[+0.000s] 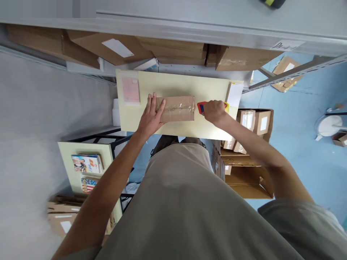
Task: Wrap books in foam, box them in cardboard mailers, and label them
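A small brown cardboard box (177,108) lies flat in the middle of the pale yellow counter (173,126), with its long side going left to right. Shiny clear tape (179,107) runs along its top. The left hand (150,117) lies flat on the left end of the box, fingers spread out and pressing down to hold it. The right hand (214,111) is curled tight around a red, blue and yellow tape holder (201,107), which sits just beside the right end of the box, maybe touching it. The box looks light, because it is small and one flat hand keeps it in place. Its sides look stiff, but cardboard can dent if you squeeze hard. The taped top looks slippery, so the bare cardboard at the ends and the long sides would be the best places to hold it. A pink pad (131,90) lies at the far left corner of the counter, well apart from the box, and a white paper (234,94) lies at the far right corner. More small boxes (253,121) sit in a big open carton on the blue floor to the right. Big brown boxes (173,50) sit on a shelf behind the counter.
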A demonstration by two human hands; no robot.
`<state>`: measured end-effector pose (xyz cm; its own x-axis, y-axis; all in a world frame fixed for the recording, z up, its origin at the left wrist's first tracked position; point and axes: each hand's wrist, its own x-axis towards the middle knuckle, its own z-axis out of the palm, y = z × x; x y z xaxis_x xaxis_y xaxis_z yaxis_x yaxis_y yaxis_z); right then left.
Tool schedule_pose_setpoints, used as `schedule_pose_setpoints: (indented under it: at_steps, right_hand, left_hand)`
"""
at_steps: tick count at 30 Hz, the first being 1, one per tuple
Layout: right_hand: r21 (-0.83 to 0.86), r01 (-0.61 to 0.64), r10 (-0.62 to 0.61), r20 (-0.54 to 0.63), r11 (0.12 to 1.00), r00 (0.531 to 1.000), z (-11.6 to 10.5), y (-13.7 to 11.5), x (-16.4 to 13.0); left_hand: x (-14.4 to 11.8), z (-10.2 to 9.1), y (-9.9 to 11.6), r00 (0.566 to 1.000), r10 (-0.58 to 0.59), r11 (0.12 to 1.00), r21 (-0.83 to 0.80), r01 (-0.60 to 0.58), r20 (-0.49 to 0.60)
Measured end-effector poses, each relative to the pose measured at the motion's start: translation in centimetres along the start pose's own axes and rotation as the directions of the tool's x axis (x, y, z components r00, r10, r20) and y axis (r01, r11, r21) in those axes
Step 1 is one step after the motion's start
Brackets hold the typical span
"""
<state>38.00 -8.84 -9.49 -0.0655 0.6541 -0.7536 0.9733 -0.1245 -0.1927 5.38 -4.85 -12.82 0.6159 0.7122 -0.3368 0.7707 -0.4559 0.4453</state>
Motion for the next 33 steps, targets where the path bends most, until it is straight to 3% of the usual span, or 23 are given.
schedule_pose_setpoints:
  at_steps: [3,7,12,15,19,23,28,30,33]
  right_hand:
    - [0.0,-0.191,0.191,-0.015,0.982,0.981,2.3,-0.1,-0.6]
    - [0.162,-0.297,0.309,-0.059,0.941,0.949,3.9,-0.2,-3.7]
    - [0.332,-0.404,0.454,-0.087,0.852,0.887,2.5,-1.3,-8.6]
    - [0.339,-0.388,0.465,-0.188,0.857,0.865,-0.8,-2.9,-10.8]
    - [0.316,-0.272,0.389,-0.405,0.909,0.827,-7.5,-6.2,-12.7]
    - [0.251,-0.1,0.236,-0.603,0.963,0.762,-14.7,-10.1,-12.7]
    - [0.055,-0.035,0.064,-0.712,0.998,0.699,-21.5,-13.5,-9.1]
    - [-0.003,-0.05,0.032,-0.725,0.999,0.688,-22.9,-14.1,-7.1]
    - [-0.062,-0.051,-0.011,-0.739,0.997,0.674,-23.4,-14.2,-3.7]
  left_hand:
    - [0.1,0.0,-0.2,1.0,0.014,1.0,0.028,-0.014,0.006]
    - [-0.2,-0.1,-0.4,1.0,0.03,0.998,0.064,-0.03,-0.003]
    - [-0.8,-1.0,1.6,0.994,0.087,0.993,0.089,-0.081,-0.073]
    - [-0.2,-2.8,4.5,0.963,0.239,0.969,0.09,-0.229,-0.124]
    - [2.2,-7.4,8.9,0.872,0.431,0.902,0.112,-0.416,-0.234]
    - [5.0,-13.1,11.6,0.79,0.454,0.89,0.156,-0.429,-0.413]
    - [7.8,-18.9,11.4,0.726,0.371,0.925,0.158,-0.346,-0.579]
    - [8.2,-19.7,10.6,0.726,0.354,0.931,0.151,-0.331,-0.59]
    - [7.8,-19.0,9.3,0.736,0.34,0.936,0.139,-0.323,-0.585]
